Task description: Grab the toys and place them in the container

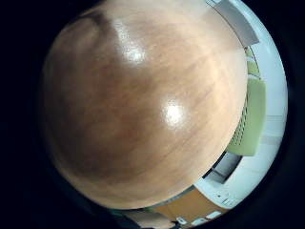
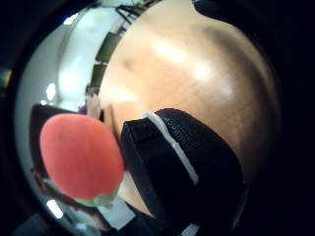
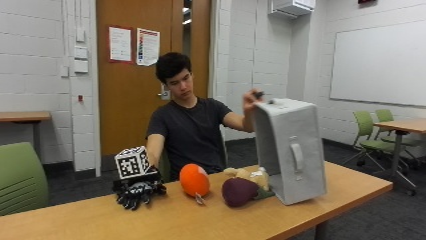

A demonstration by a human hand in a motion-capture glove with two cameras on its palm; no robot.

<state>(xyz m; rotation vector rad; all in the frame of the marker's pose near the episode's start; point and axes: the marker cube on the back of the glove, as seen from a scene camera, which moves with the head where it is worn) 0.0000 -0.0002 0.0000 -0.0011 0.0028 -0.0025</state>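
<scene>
— While the gloved right hand sits low on the table, its fingers hang loosely curled toward the wood, holding nothing.

— And the bare hand?

— Up at the top of the bin, fingers closed on its upper edge. It's a tall grey fabric box with a strap handle on its side, standing tilted on the table's far end.

— Where are the toys?

— All on the tabletop between glove and bin. An orange ball, smooth and egg-shaped, lies just beside the glove; the thumb-side palm view shows it close by. Next comes a round, dark purple plush, with a tan plush behind it, touching the bin.

— Surface?

— Glossy light wood, catching ceiling glare in the little-finger-side view.

— Room?

— White block walls, a wooden door with papers, a whiteboard, green chairs.
</scene>
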